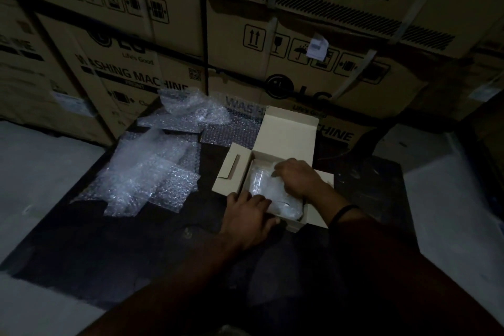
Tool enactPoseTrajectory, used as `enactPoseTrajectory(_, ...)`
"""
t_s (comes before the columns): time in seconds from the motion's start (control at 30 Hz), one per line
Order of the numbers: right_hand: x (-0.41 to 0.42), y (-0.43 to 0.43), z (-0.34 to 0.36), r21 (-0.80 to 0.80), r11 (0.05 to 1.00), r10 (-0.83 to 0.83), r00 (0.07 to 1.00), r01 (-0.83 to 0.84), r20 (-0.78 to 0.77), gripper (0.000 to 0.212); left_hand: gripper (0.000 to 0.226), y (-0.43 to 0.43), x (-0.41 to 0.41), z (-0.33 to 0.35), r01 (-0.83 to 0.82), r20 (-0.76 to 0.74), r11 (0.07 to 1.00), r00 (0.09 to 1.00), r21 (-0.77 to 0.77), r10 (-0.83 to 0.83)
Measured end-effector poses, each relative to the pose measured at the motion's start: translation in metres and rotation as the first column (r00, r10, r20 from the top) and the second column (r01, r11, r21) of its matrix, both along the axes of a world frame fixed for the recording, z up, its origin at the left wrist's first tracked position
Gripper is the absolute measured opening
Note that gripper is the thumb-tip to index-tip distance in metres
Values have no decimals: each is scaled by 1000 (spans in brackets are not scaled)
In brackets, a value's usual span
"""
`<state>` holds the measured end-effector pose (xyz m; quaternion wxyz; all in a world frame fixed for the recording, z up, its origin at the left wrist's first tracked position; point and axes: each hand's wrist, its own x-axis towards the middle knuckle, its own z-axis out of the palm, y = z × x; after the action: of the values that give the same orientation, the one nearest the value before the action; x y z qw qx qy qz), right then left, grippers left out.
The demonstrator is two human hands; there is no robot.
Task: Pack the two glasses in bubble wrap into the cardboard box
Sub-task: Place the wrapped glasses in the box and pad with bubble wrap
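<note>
Work surface and surroundings: a black flat tabletop (136, 254) stands on a pale grey floor (41, 166), in dim light; its far edge lies near a wall of stacked large brown cardboard cartons (327, 35) printed "WASHING MACHINE"; floor shows to the left and right of the table. Loose clear bubble-wrap sheets (147, 172) cover the left half of the table, reaching close to its left edge; a crumpled clear bubble-wrap piece (191, 106) lies at the far edge; the near part of the table is bare and dark. The small pale rectangular cardboard box (289, 131) sits right of centre, its lid upright on the far side and its side flaps spread outward; a clear bubble-wrapped bundle (272, 194) lies inside it, and how many glasses it holds cannot be told. The left hand (251, 215) rests at the near left corner of the box, fingers together and fairly straight over the rim onto the wrap; the right hand (296, 177), a black band (345, 211) on its wrist, is inside the box, fingers bent down on the bundle; whether they clamp it or only press cannot be told.
</note>
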<state>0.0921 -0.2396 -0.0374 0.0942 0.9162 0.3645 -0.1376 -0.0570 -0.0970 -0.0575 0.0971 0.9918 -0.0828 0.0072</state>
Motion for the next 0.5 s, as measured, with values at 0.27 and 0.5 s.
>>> enactPoseTrajectory(0.27, -15, -1, 6, -53, 996, 65, 998, -66, -23, 48, 55, -4, 3, 4, 6, -113, 998, 994, 55, 1)
enactPoseTrajectory(0.5, -37, -1, 9, -87, 993, 81, 996, -83, -33, 48, 21, 27, -22, -16, 122, 377, 985, 924, -120, -68)
